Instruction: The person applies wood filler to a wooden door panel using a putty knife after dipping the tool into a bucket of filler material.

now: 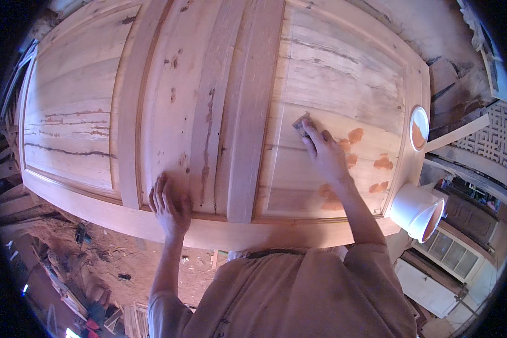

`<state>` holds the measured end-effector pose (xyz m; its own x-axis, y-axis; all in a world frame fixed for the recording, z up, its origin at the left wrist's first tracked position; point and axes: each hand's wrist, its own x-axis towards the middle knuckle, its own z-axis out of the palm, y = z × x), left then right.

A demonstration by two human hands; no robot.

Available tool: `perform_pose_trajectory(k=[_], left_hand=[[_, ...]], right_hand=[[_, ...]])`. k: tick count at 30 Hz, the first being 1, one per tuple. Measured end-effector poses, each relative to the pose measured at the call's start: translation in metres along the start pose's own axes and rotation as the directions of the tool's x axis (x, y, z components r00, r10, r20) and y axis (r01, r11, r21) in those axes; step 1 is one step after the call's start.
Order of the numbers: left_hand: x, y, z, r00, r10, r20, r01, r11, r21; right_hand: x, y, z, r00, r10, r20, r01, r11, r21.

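Observation:
A large pale wooden door [245, 112] with recessed panels lies flat before me. My right hand [324, 146] is closed on a small, flat, brownish scraper [302, 123], held against the right-hand panel. Several patches of orange-brown filler [383, 163] lie on that panel, to the right of and below the hand. My left hand [170, 205] rests on the near part of the middle panel, fingers stretched out and holding nothing. Dark cracks and knots [207, 141] mark the wood. The fingers partly cover the scraper.
A white bucket [414, 208] with orange-brown filler stands tilted in view at the door's right end. Beyond it, a round white lid [419, 128] smeared with filler lies on the door's edge. Dusty ground [118, 253] with scraps shows at left; panelled doors [450, 253] lie at right.

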<state>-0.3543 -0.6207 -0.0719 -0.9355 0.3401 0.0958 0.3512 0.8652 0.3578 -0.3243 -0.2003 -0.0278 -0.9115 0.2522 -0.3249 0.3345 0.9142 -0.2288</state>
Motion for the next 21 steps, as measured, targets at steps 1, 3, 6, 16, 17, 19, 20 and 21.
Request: perform_pose_trajectory(k=[1, 3, 6, 16, 17, 19, 20, 21], left_hand=[[-0.001, 0.000, 0.001, 1.000, -0.002, -0.004, 0.002, 1.000, 0.000], [-0.001, 0.000, -0.001, 1.000, -0.003, -0.008, 0.003, 1.000, -0.003], [0.001, 0.002, 0.000, 1.000, -0.001, -0.020, 0.002, 1.000, 0.008], [0.003, 0.002, -0.002, 1.000, 0.021, -0.013, -0.021, 1.000, 0.015], [0.003, 0.002, -0.002, 0.999, 0.034, -0.022, -0.034, 0.999, 0.003], [0.001, 0.001, -0.001, 0.999, 0.039, -0.033, -0.039, 0.999, -0.008], [0.000, 0.000, -0.001, 0.998, 0.045, -0.042, -0.045, 0.999, -0.010], [-0.002, -0.001, -0.003, 0.998, 0.042, -0.045, -0.043, 0.999, -0.013]], right_hand=[[-0.006, -0.002, 0.004, 0.999, 0.033, -0.041, -0.033, 0.999, 0.005], [-0.020, -0.001, 0.002, 0.994, 0.068, -0.083, -0.068, 0.998, 0.009], [-0.030, 0.004, -0.026, 0.996, 0.090, 0.007, -0.090, 0.996, 0.030], [0.032, -0.002, -0.064, 0.945, -0.211, 0.250, 0.269, 0.937, -0.225], [0.031, 0.001, -0.070, 0.937, -0.142, 0.320, 0.216, 0.953, -0.211], [0.028, 0.001, -0.088, 0.919, -0.068, 0.387, 0.162, 0.963, -0.215], [0.027, -0.001, -0.098, 0.880, 0.048, 0.472, 0.036, 0.985, -0.167], [0.026, -0.001, -0.105, 0.820, 0.150, 0.553, -0.094, 0.987, -0.129]])
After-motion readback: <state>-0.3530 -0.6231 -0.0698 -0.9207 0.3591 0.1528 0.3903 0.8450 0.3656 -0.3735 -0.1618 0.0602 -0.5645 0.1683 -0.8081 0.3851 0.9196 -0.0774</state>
